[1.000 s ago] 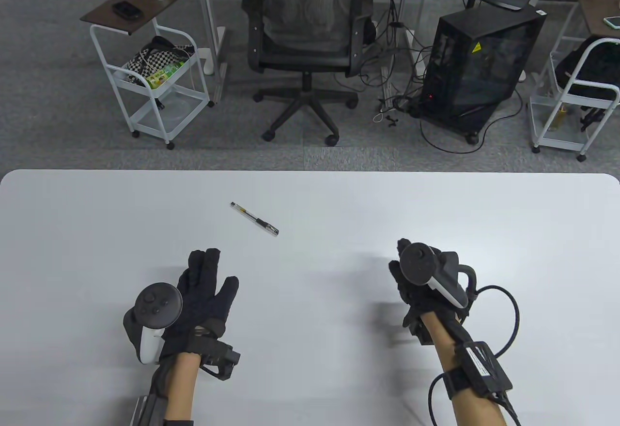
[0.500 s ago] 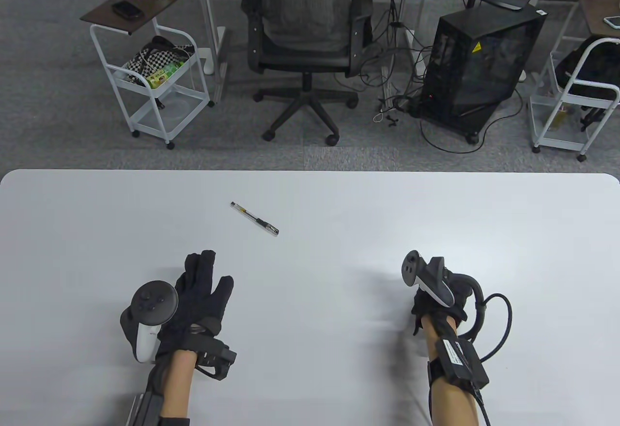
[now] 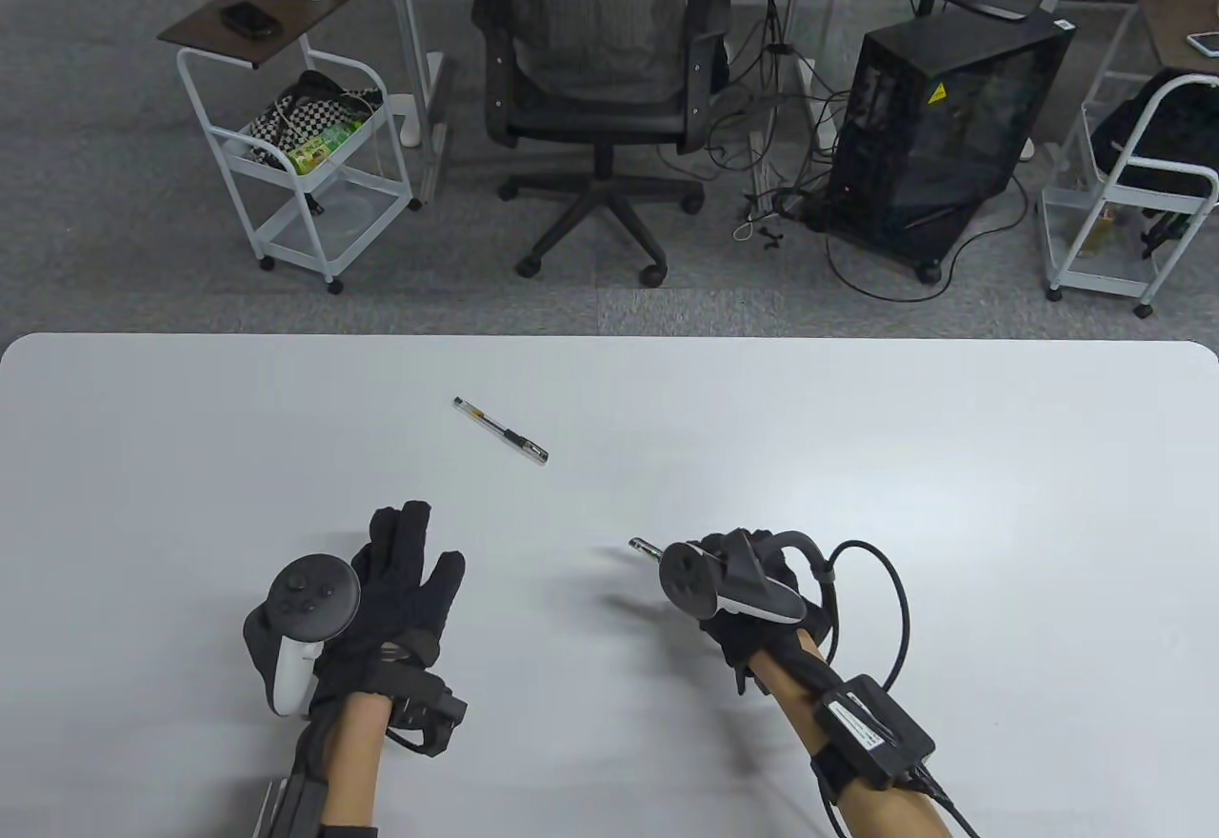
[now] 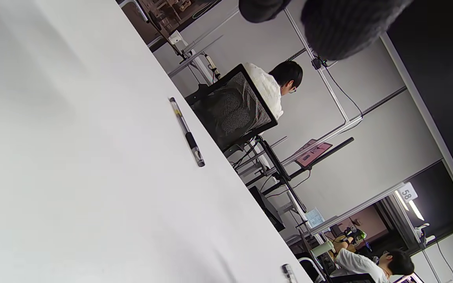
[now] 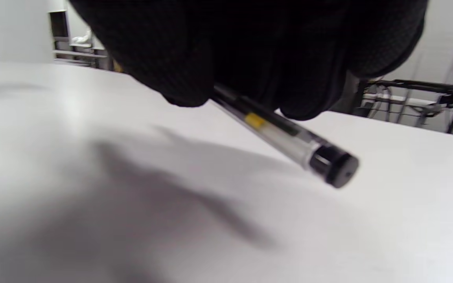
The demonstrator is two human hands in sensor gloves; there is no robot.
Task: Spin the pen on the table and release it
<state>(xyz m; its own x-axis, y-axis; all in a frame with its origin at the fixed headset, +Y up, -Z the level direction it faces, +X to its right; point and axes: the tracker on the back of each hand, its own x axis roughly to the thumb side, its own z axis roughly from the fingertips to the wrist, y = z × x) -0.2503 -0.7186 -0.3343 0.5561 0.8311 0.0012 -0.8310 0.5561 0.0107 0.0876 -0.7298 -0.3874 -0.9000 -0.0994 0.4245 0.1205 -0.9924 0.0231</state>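
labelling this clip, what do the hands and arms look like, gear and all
Both hands, left hand and right hand, wear black knit gloves. Each back carries a tracker with a round black head and white handle. Forearms are bare. A black labelled box is strapped on the right wrist, with black cables looping from it.

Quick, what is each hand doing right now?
Left hand: open, fingers spread, holding nothing.
Right hand: grips a clear plastic pen with a black cap.

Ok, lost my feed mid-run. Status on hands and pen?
Right hand grips a pen above the table. Left hand open, holding nothing. Second pen lies apart on the table. Nothing in the way.
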